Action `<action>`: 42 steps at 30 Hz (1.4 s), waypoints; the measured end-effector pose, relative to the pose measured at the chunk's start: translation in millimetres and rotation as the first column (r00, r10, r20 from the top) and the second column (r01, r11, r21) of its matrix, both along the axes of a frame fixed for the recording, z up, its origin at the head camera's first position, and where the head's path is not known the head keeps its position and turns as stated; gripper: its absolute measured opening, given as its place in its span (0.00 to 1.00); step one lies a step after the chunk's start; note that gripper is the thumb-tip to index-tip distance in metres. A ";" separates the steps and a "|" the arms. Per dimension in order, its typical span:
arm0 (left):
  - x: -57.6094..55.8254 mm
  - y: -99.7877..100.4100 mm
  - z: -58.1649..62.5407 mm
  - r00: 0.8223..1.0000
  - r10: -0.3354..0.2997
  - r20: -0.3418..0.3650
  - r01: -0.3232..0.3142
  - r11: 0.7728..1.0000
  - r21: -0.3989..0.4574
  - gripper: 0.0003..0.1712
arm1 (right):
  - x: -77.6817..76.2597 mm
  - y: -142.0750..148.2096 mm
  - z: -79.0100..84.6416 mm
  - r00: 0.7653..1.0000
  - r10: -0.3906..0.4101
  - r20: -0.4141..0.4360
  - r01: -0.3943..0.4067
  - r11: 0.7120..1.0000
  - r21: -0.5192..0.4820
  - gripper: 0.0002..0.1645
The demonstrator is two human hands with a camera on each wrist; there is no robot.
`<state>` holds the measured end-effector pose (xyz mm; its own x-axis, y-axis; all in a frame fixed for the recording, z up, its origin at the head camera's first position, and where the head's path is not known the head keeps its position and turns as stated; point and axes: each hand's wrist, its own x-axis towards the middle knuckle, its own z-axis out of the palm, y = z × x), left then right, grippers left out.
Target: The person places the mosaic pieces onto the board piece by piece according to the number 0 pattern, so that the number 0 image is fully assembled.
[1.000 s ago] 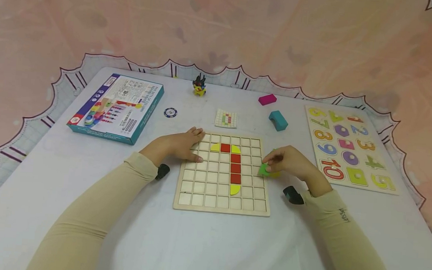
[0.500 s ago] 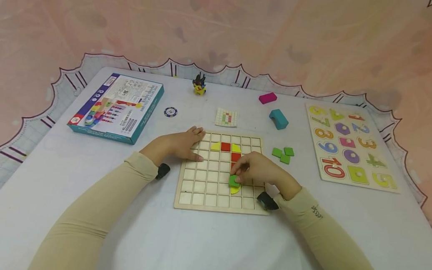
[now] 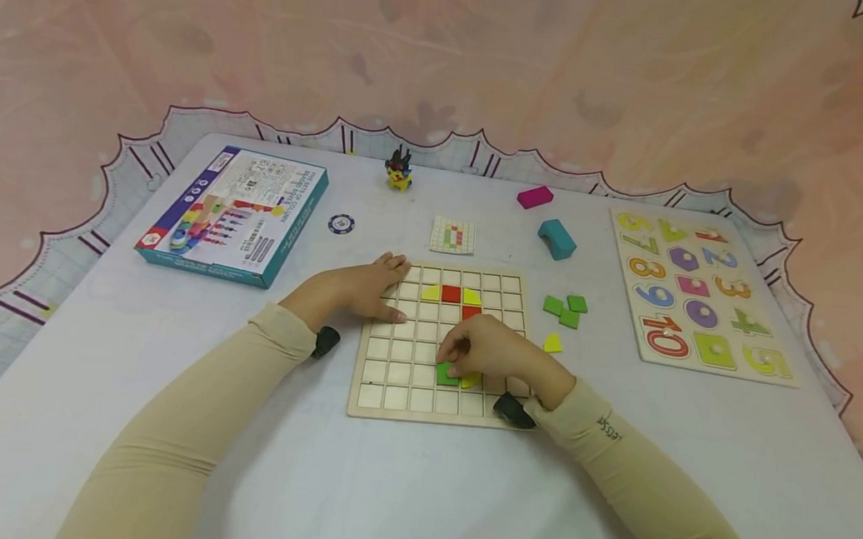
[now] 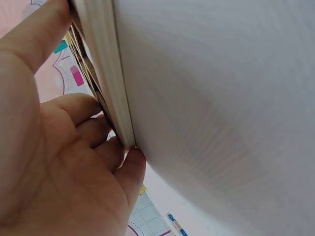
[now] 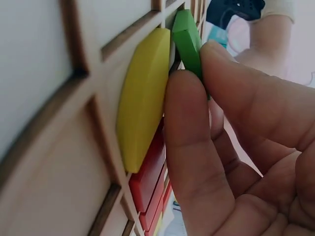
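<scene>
A wooden grid board [image 3: 396, 399] lies on the white table, with red square tiles [image 3: 451, 294] and yellow rounded tiles [image 3: 431, 292] set in its cells. My left hand [image 3: 364, 291] rests at the board's left edge, thumb and fingers spread; the left wrist view has its fingertips along the board's side [image 4: 106, 64]. Between thumb and finger, my right hand [image 3: 496, 353] pinches a green square tile [image 5: 186, 42] over a cell just left of the lowest yellow tile [image 5: 142, 98]. In the right wrist view the green tile stands tilted. Part of the red column is hidden under that hand.
Several loose green tiles [image 3: 569, 318] and a yellow one [image 3: 552, 343] lie right of the board. Behind it are a small pattern card [image 3: 439, 238], poker chip [image 3: 341, 224], toy figure [image 3: 399, 172] and teal block [image 3: 557, 238]. A box [image 3: 243, 215] and number board [image 3: 769, 378] flank them.
My right hand has carried the green tile from beside the board leftward onto the grid, then slightly further left. The loose tiles it covered now show. My left hand has stayed put.
</scene>
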<state>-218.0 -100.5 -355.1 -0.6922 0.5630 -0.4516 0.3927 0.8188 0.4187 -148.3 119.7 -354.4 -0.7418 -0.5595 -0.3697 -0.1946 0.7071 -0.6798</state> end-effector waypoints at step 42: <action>-1.3 -0.7 -4.2 1.000 0.011 0.003 -0.011 1.000 -0.007 0.53 | -20.6 114.3 18.6 0.956 -0.256 -0.144 0.274 0.953 0.130 0.11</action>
<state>-219.3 -101.2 -359.2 -0.6972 0.5522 -0.4572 0.3823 0.8259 0.4144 -168.9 234.0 -335.8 -0.9010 -0.2829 -0.3289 -0.0625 0.8349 -0.5468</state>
